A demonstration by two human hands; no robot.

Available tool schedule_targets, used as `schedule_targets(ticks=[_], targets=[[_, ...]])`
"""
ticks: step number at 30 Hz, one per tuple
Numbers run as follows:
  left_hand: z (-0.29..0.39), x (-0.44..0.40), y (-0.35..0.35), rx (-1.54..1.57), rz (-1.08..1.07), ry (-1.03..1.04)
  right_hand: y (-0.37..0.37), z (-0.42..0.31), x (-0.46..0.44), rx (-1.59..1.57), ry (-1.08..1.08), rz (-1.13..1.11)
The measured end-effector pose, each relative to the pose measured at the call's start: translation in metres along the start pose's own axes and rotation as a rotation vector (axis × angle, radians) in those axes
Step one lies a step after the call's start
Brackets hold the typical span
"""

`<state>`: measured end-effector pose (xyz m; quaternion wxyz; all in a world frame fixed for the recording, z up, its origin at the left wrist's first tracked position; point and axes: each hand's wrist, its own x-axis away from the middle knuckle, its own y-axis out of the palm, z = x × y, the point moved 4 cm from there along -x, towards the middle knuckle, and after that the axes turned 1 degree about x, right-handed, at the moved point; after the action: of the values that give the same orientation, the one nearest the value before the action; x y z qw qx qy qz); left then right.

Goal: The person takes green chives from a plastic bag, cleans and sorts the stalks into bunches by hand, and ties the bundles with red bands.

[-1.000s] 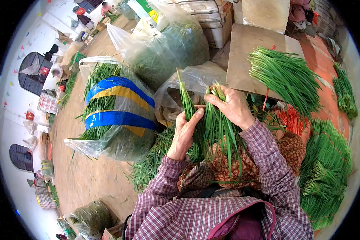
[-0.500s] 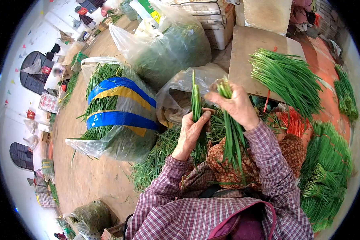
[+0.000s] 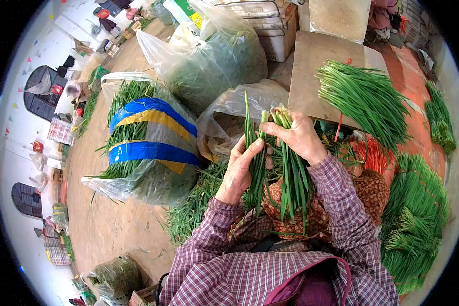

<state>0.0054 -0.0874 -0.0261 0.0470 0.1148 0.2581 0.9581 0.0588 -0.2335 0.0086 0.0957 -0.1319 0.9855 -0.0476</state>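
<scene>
the left hand (image 3: 243, 162) grasps some green stalks (image 3: 256, 186); the right hand (image 3: 299, 136) pinches another cluster (image 3: 294, 186) just beside them, above the lap (image 3: 364, 194). a larger bunch (image 3: 362, 102) overhangs the right edge of the tabletop (image 3: 311, 61).

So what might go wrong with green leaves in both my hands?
The leaves in your left hand show no tie, so some might slip out. They hang close beside those in your right hand and could tangle. The big bundle overhangs its board, so a knock might tip it off.
</scene>
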Motion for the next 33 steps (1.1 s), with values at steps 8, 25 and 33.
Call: schedule_targets(ticks=[8,25,33], targets=[[-0.003,0.000,-0.015,0.145,0.037,-0.076,-0.007,0.009,0.000,-0.115,0.002,-0.085],[-0.008,-0.002,-0.013,0.072,0.094,-0.004,0.003,0.012,0.001,-0.010,-0.016,-0.016],[-0.004,-0.001,-0.002,0.100,0.132,0.002,0.000,0.021,0.006,-0.077,0.003,0.072]])
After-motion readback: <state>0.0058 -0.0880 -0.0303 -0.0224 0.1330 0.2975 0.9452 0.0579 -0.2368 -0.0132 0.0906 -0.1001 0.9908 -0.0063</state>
